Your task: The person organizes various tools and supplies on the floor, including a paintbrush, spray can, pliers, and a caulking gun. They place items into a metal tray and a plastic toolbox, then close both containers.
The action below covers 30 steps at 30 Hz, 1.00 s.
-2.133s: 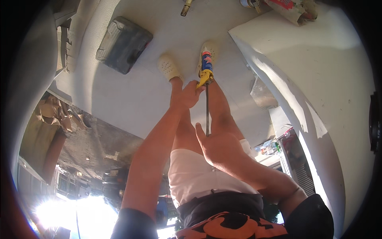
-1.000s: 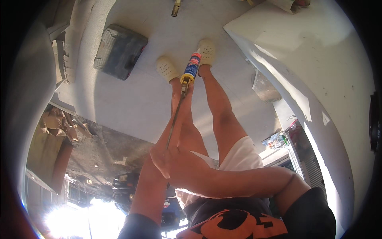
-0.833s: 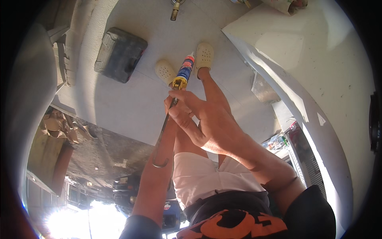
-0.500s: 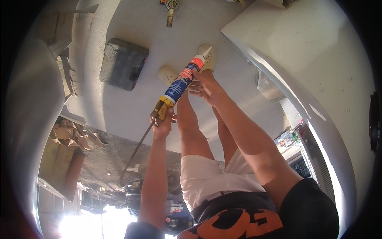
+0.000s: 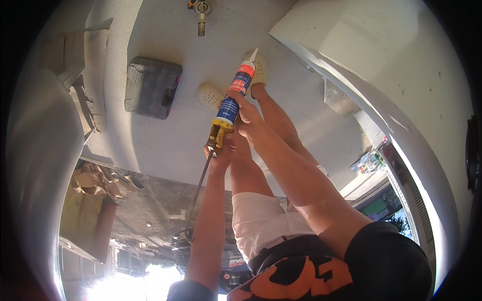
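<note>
I hold a yellow caulking gun (image 5: 218, 131) loaded with a blue, red and white sealant cartridge (image 5: 228, 109). Its pale tapered nozzle (image 5: 254, 54) points away from me, over one of my shoes. My left hand (image 5: 220, 159) is closed round the gun's handle end, most of the grip hidden by the palm and fingers. From that end a thin hooked plunger rod (image 5: 202, 185) runs back along my left forearm. My right hand (image 5: 244, 111) wraps the middle of the cartridge, thumb across its front; its other fingers are partly hidden.
A dark tool case (image 5: 153, 88) lies on the grey floor to the left. A brass-coloured fitting with a round part (image 5: 201, 24) lies farther ahead. On the right rises a pale curved panel (image 5: 381, 65); crumpled brown paper (image 5: 93, 179) sits atop a box at left.
The caulking gun has swung more upright, its handle end moving right. My right hand has slid down the cartridge and closed round it, where its fingers were looser before.
</note>
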Each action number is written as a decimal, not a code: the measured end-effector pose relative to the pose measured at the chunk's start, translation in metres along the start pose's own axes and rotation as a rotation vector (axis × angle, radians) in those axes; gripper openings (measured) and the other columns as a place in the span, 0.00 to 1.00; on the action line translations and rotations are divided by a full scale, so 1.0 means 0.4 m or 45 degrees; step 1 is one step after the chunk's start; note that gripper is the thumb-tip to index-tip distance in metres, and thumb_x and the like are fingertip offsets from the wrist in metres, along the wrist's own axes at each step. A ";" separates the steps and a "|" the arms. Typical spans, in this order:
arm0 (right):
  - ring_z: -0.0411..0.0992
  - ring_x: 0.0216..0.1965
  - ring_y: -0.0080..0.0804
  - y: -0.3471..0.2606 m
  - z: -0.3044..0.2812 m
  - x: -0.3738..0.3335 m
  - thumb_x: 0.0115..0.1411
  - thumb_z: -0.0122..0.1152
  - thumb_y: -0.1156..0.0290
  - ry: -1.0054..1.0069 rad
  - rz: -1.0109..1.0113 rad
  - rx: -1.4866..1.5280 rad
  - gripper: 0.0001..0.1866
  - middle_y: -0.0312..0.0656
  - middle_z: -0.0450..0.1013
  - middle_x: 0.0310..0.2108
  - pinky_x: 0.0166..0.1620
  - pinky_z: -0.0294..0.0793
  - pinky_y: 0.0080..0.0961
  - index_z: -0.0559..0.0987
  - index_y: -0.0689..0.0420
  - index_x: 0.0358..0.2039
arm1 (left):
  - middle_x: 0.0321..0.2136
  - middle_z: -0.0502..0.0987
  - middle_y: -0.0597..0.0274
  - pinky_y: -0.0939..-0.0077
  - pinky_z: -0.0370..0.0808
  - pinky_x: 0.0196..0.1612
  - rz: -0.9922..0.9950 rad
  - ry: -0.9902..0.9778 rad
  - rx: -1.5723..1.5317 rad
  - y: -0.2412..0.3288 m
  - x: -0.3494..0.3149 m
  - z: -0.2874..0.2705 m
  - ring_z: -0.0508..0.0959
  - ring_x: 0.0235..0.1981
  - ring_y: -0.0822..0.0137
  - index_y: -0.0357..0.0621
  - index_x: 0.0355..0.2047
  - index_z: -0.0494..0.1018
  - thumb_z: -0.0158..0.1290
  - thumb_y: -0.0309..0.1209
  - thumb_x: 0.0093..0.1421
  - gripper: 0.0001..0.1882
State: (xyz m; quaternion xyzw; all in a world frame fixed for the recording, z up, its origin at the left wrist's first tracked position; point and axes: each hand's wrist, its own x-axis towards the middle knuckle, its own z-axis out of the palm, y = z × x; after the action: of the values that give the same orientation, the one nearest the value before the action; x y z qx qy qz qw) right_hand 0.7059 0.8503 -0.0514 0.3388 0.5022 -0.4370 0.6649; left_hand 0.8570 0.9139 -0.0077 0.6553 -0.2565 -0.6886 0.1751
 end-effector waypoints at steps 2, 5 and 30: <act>0.77 0.35 0.29 -0.002 -0.002 -0.007 0.60 0.76 0.61 -0.039 -0.003 0.005 0.25 0.39 0.74 0.34 0.41 0.80 0.29 0.74 0.62 0.48 | 0.26 0.81 0.66 0.78 0.76 0.30 0.051 0.038 -0.037 0.003 -0.008 0.016 0.80 0.26 0.75 0.34 0.48 0.78 0.62 0.38 0.68 0.18; 0.78 0.33 0.30 0.004 0.008 -0.010 0.60 0.76 0.62 0.167 -0.053 -0.208 0.23 0.41 0.74 0.33 0.37 0.81 0.30 0.75 0.63 0.45 | 0.31 0.84 0.62 0.75 0.79 0.36 -0.073 0.160 0.000 0.016 -0.022 0.031 0.82 0.30 0.72 0.35 0.50 0.77 0.61 0.40 0.69 0.19; 0.82 0.35 0.48 0.297 0.109 -0.303 0.69 0.45 0.32 0.118 -0.103 -1.408 0.42 0.54 0.80 0.34 0.39 0.81 0.43 0.84 0.66 0.39 | 0.39 0.81 0.37 0.45 0.74 0.43 0.425 -0.548 1.514 0.082 -0.034 -0.427 0.80 0.44 0.33 0.37 0.47 0.71 0.49 0.42 0.73 0.18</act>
State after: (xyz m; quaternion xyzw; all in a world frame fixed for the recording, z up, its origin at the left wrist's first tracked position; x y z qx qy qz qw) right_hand 0.8177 0.8869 0.0783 -0.0615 0.6980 -0.1183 0.7035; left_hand 1.0244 0.8744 0.0209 0.4392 -0.7213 -0.5086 -0.1678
